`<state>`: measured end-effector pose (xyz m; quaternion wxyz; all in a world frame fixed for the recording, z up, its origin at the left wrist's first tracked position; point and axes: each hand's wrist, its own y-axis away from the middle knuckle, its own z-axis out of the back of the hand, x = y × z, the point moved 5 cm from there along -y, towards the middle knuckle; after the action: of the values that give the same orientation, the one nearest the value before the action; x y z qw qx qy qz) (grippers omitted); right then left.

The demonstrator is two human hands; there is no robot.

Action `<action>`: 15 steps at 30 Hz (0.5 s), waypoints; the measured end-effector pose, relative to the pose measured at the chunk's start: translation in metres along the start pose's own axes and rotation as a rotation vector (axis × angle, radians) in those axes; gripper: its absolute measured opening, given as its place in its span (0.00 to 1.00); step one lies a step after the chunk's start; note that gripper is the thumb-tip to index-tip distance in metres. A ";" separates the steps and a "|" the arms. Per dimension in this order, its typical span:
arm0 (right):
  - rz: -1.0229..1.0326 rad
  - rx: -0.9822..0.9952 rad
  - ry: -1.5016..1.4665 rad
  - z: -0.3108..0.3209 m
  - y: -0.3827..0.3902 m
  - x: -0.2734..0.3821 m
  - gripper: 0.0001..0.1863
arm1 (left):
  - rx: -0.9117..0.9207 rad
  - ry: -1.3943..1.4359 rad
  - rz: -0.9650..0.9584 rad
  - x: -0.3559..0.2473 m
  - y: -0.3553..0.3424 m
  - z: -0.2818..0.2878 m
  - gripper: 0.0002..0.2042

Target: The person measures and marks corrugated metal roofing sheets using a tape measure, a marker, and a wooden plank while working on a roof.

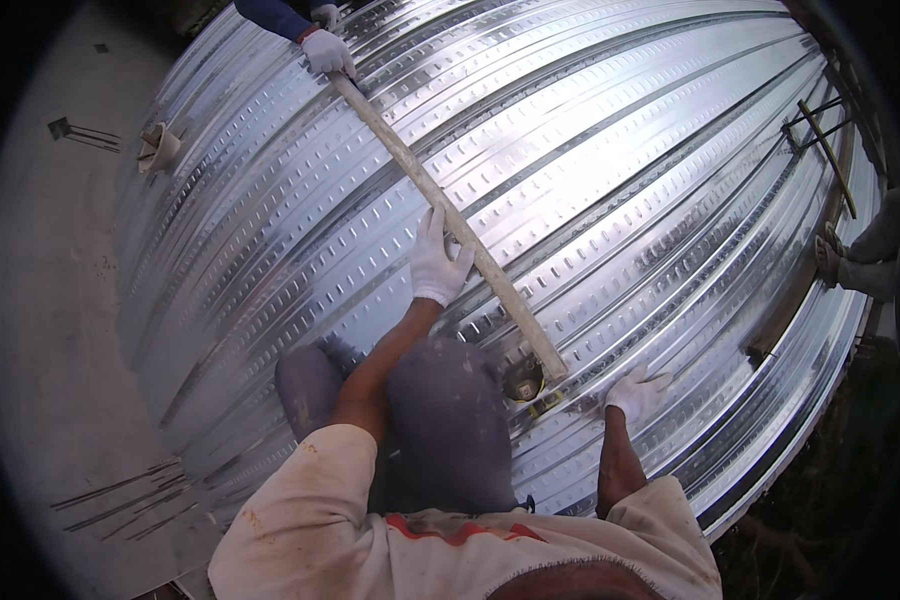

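A long, straight wooden batten (418,175) lies diagonally across shiny ribbed metal decking sheets (570,175). My left hand (438,262), in a white glove, rests against the batten's near side, its fingers stretched out and thumb apart. To the right, my gloved right hand (638,393) lies on the decking with fingers spread, holding nothing. Between my right hand and my knee, a black and yellow tape measure (525,383) sits beside the batten's near end. At the far end, a co-worker's white-gloved hand (327,52) holds the batten; a dark object by that hand is unclear.
A pale container (160,147) stands at the decking's left side. Thin rebar rods (125,497) stick out at lower left, beside the concrete floor (55,300). Another person's sandalled foot (828,255) is at the right edge, near crossed metal bars (825,150).
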<state>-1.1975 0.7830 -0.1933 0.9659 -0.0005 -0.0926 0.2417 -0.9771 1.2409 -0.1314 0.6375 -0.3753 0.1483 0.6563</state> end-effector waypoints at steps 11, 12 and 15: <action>-0.048 0.069 -0.009 0.010 0.004 0.012 0.43 | -0.008 0.001 0.002 0.004 0.000 0.002 0.46; -0.043 0.066 -0.010 0.009 0.004 0.011 0.43 | -0.004 0.004 0.009 0.004 0.001 0.002 0.46; 0.007 0.028 -0.014 0.003 0.001 0.005 0.44 | -0.037 -0.017 -0.009 0.001 0.001 0.002 0.46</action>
<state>-1.1943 0.7857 -0.1899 0.9644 0.0142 -0.0959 0.2461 -0.9781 1.2425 -0.1306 0.6346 -0.3820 0.1290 0.6593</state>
